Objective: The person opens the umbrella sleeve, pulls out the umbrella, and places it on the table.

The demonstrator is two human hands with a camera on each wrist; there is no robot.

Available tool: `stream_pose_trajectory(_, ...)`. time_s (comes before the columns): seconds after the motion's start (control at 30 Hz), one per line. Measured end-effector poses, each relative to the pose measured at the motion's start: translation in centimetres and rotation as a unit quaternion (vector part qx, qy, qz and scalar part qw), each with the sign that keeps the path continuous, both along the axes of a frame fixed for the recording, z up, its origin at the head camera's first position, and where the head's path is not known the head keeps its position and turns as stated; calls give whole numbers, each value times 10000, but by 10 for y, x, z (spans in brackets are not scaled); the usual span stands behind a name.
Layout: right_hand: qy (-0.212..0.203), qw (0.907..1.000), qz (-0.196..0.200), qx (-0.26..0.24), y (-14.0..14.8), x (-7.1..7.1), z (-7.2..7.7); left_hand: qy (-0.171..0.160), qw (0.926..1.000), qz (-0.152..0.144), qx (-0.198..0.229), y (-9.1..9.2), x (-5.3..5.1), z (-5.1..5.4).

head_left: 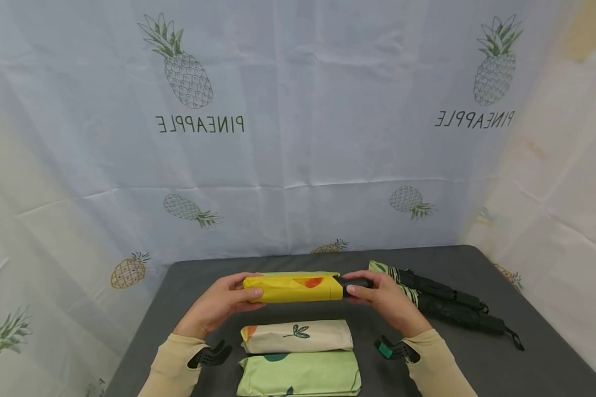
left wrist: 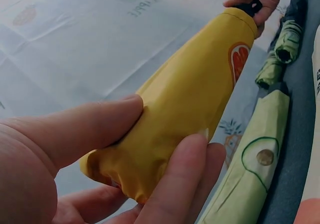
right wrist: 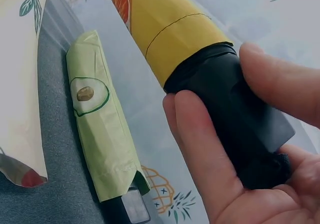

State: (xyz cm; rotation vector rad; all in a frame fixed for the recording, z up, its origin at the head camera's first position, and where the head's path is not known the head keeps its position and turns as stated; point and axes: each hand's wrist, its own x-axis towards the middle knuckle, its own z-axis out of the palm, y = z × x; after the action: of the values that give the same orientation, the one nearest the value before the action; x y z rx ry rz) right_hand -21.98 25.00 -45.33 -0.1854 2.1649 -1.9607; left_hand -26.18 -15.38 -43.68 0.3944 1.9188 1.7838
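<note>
Above the dark table, a folding umbrella in a yellow sleeve (head_left: 293,290) with an orange citrus print is held level between the two hands. The left hand (head_left: 223,302) pinches the closed end of the sleeve, thumb on one side and fingers on the other. At the other end the right hand (head_left: 384,300) grips the black handle (right wrist: 235,109), which sticks out of the sleeve's mouth. How far the umbrella reaches inside is hidden. Just behind lies a pale green sleeve (right wrist: 102,129) with an avocado print, a black handle end showing at its mouth.
Nearer the person, a cream sleeve (head_left: 298,337) with a leaf print and a light green sleeve (head_left: 298,375) lie flat. Two folded black-and-green umbrellas (head_left: 457,311) lie at the right of the table (head_left: 198,275). A pineapple-print curtain (head_left: 298,138) hangs behind.
</note>
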Motion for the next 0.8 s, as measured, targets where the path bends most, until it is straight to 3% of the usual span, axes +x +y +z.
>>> stream_pose_trajectory(0.23, 51, 10000, 52, -32, 2, 0, 1, -5, 10000, -6, 47, -1, 1, 1)
stream_pose_trajectory(0.5, 99, 9985, 202, -494, 11, 0, 3, -12, 10000, -45, 70, -2, 0, 3)
stream_pose_trajectory(0.8, 171, 9982, 221, -529, 18, 2, 4, 28, 10000, -4, 28, -5, 0, 4)
